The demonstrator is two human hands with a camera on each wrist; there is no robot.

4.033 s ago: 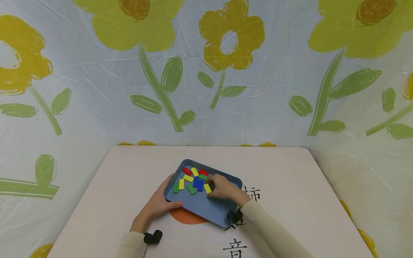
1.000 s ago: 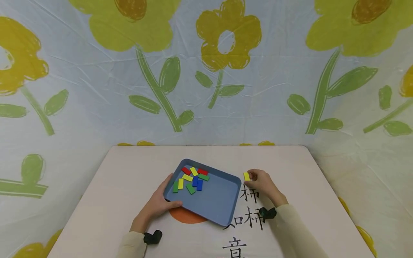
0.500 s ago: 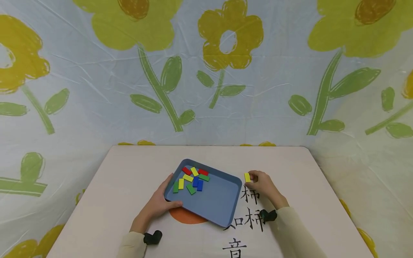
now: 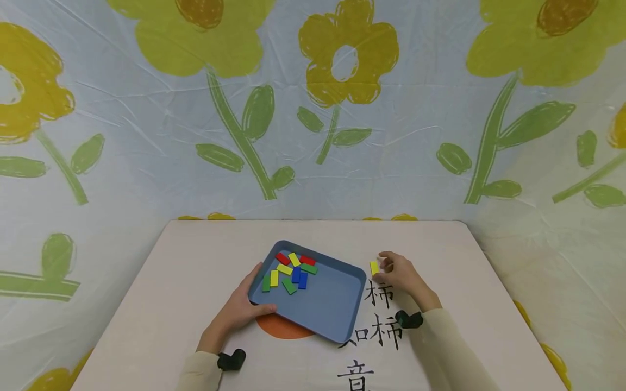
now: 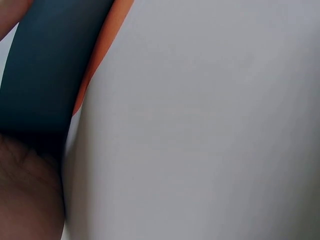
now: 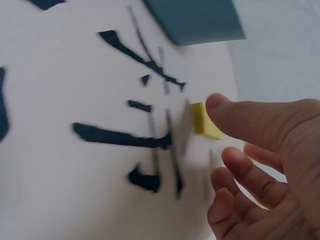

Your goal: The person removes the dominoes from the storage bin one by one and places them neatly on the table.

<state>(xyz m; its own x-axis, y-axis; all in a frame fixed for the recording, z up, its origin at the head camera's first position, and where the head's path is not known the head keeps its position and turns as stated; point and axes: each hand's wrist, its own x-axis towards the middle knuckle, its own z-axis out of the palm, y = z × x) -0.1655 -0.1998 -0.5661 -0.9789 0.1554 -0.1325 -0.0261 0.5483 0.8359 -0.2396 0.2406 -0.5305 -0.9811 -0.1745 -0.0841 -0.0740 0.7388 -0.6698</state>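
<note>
In the head view, a blue tray lies slantwise on the table, with several red, yellow, green and blue domino blocks grouped in its left part. My left hand holds the tray's left corner, thumb along the front rim and fingers along the left side. Just beyond the right rim, a yellow domino block stands on the table. My right hand is right beside it, thumb and index finger spread apart. In the right wrist view, the thumb partly hides the yellow block.
Black printed characters and an orange printed shape mark the pale table cover. A flower-patterned cloth rises behind the table and along both sides. Each wrist wears a black device.
My right hand took the yellow domino block out of the tray and carried it right onto the table. Its fingers have now parted from the block. The left hand stays at the tray.
</note>
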